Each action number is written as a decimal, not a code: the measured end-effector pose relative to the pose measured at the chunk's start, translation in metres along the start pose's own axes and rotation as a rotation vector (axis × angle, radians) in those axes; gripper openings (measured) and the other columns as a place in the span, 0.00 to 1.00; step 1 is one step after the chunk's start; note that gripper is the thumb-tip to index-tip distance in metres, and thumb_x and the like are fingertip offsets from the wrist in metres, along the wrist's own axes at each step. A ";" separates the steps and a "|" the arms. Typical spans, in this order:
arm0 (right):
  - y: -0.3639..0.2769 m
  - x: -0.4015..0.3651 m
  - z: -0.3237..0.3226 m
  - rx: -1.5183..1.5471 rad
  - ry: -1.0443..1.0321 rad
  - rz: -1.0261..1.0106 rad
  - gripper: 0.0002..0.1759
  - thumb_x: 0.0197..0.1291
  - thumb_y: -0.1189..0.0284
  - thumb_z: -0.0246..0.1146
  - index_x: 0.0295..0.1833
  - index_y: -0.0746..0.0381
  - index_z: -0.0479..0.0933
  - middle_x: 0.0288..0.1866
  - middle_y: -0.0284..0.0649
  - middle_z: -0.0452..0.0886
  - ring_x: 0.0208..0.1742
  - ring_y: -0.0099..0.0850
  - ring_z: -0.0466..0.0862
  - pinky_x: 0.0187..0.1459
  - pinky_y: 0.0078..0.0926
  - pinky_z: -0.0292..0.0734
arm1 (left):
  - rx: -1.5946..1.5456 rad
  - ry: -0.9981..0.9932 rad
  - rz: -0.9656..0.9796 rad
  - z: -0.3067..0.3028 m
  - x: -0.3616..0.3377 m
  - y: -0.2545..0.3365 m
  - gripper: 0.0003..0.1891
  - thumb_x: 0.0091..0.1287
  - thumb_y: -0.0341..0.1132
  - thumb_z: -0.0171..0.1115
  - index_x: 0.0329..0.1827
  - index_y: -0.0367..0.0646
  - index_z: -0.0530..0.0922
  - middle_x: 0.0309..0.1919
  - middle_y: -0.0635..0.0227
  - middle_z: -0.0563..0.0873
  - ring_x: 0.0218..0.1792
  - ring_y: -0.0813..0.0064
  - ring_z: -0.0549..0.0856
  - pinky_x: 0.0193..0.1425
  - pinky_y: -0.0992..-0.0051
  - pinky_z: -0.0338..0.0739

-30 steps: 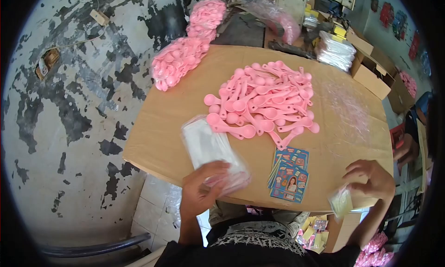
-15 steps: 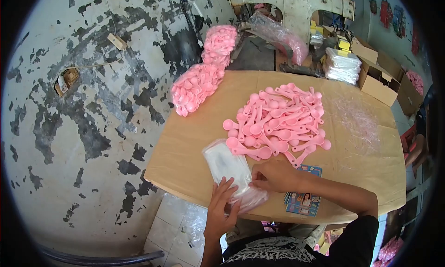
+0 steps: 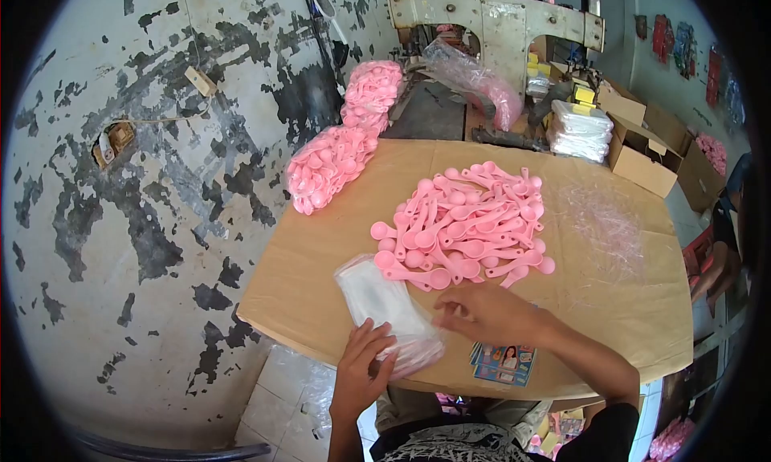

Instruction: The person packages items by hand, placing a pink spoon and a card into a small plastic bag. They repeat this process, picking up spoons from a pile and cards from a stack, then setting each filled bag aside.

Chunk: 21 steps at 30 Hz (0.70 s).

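A stack of clear plastic bags (image 3: 377, 297) lies slanted at the table's near edge. My left hand (image 3: 363, 374) rests on its lower left part, fingers spread over the plastic. Just right of the stack, my right hand (image 3: 490, 313) hovers with thumb and fingertips curled into a pinch; whatever is between them cannot be made out. Partly under the right forearm lies a small pile of printed blue cards (image 3: 506, 364). Beyond both hands is a heap of pink measuring spoons (image 3: 466, 221).
Two filled bags of pink spoons (image 3: 333, 165) stand at the table's (image 3: 297, 281) back left. Thin plastic scraps (image 3: 606, 225) lie at right. Behind are a metal machine frame (image 3: 502, 24), stacked clear packs (image 3: 580, 130) and cardboard boxes (image 3: 642, 161). Another person's hand (image 3: 715, 273) shows far right.
My right hand has lifted off the edge of the plastic bags and sits slightly apart from them. My left hand stays on the stack. The whole view has shifted a little.
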State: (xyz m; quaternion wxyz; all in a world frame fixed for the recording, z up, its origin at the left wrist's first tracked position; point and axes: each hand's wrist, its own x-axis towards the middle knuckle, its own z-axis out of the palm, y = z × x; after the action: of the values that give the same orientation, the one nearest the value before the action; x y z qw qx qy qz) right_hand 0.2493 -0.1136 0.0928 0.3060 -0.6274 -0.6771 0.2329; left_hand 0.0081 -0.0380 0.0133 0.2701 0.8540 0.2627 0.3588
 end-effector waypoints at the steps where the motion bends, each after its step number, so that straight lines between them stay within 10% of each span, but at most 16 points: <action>1: 0.001 0.004 0.006 -0.021 0.030 -0.003 0.20 0.61 0.57 0.62 0.43 0.65 0.82 0.32 0.48 0.83 0.33 0.44 0.84 0.41 0.41 0.77 | 0.005 0.004 -0.004 0.000 0.001 0.002 0.11 0.60 0.27 0.65 0.46 0.38 0.83 0.54 0.56 0.84 0.66 0.51 0.74 0.71 0.56 0.64; 10: 0.013 0.037 0.011 -0.228 -0.234 0.013 0.17 0.61 0.57 0.61 0.37 0.61 0.81 0.29 0.47 0.83 0.33 0.42 0.85 0.40 0.45 0.77 | 0.013 0.003 -0.038 0.003 -0.003 0.006 0.13 0.62 0.29 0.65 0.50 0.38 0.82 0.59 0.56 0.81 0.68 0.52 0.72 0.73 0.57 0.61; 17: -0.017 -0.005 -0.041 0.051 -0.027 0.009 0.11 0.67 0.67 0.60 0.39 0.64 0.81 0.28 0.47 0.82 0.28 0.35 0.83 0.35 0.33 0.76 | 0.169 -0.089 0.028 -0.011 0.000 0.013 0.18 0.65 0.36 0.64 0.57 0.40 0.79 0.62 0.57 0.79 0.69 0.53 0.71 0.75 0.51 0.54; 21: -0.030 -0.035 -0.035 0.203 -0.090 0.077 0.10 0.67 0.68 0.61 0.43 0.64 0.81 0.28 0.44 0.82 0.26 0.29 0.80 0.34 0.26 0.75 | -0.659 -0.080 -0.118 0.011 0.007 0.047 0.22 0.73 0.38 0.54 0.65 0.32 0.72 0.62 0.52 0.78 0.69 0.58 0.72 0.75 0.55 0.56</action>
State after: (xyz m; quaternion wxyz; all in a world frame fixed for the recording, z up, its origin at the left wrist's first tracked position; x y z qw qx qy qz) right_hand 0.2531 -0.1534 0.1341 0.3278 -0.6077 -0.6386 0.3397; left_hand 0.0326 -0.0700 0.0405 0.5621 0.7174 0.1709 0.3745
